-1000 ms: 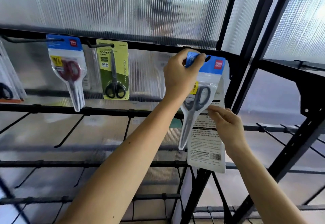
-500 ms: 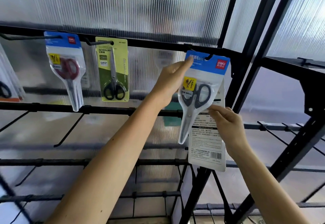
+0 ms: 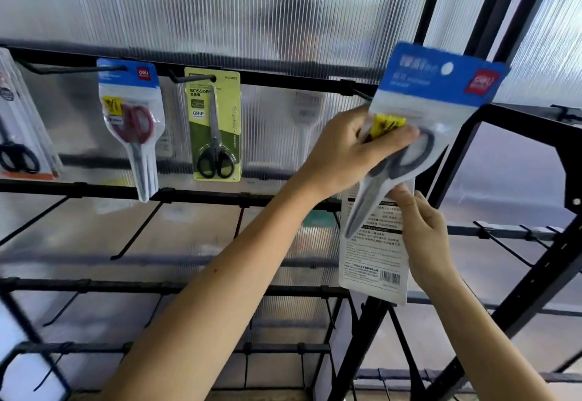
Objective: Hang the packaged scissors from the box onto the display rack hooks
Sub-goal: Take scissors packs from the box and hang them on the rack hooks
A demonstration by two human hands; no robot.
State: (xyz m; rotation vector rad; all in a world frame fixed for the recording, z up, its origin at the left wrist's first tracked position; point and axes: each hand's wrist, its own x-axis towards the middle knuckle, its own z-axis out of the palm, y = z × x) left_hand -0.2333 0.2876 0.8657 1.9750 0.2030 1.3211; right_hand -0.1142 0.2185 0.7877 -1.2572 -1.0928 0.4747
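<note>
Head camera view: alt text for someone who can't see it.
A left hand grips a tilted blue-topped scissors pack, off the rack hook, while the right hand holds a second pack below. A red-scissors pack and a green pack hang left.

L hand (image 3: 349, 148) above R hand (image 3: 422, 233); pack (image 3: 441, 85) in L, tilted, 2nd pack (image 3: 374, 259) behind/below it in R. Hook (image 3: 359, 93) just above L hand. Left of L hand, hung on top rail (image 3: 267, 74): carded pack (image 3: 217, 123), pouch pack (image 3: 130, 117), edge pack (image 3: 19, 136).
</note>
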